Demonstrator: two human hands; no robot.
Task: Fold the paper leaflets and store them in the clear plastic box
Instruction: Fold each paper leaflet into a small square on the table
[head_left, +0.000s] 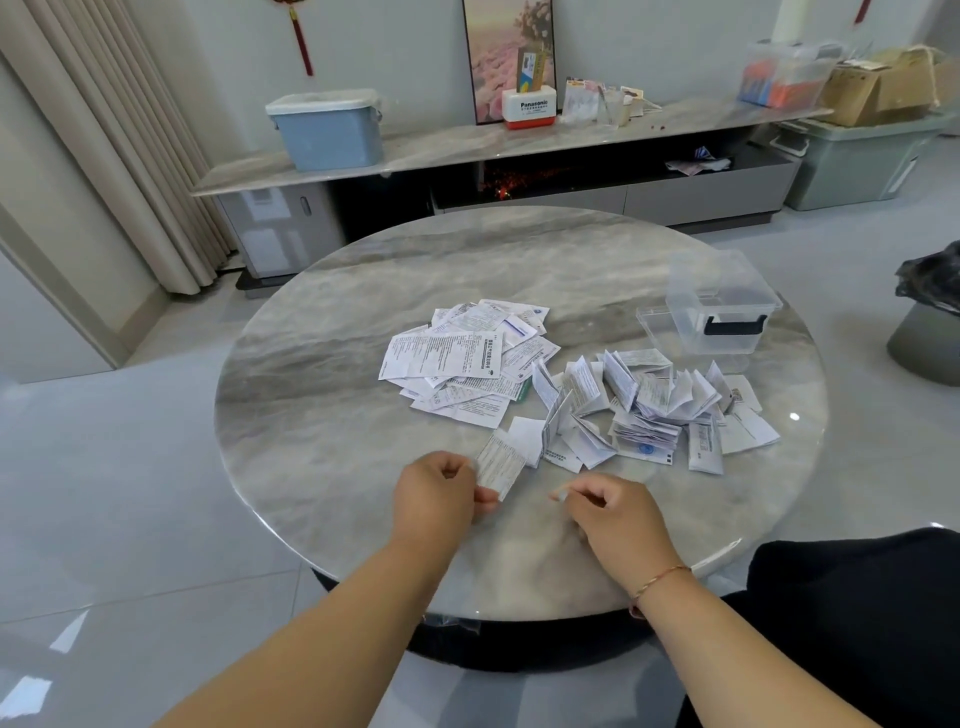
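Head view looks down on my round marble table (322, 395). My left hand (434, 496) pinches a folded leaflet (500, 465) by its near edge, fingers curled around the paper, holding it just above the tabletop. My right hand (610, 512) hangs close beside it, fingers loosely curled with the thumb and forefinger nearly meeting, holding nothing that I can see. Flat unfolded leaflets (457, 358) lie heaped at the table's middle. Just to their right sits a pile of folded leaflets (644, 410). Beyond that pile, near the far right rim, stands the clear plastic box (722, 306), its lid (657, 325) leaning against its left side.
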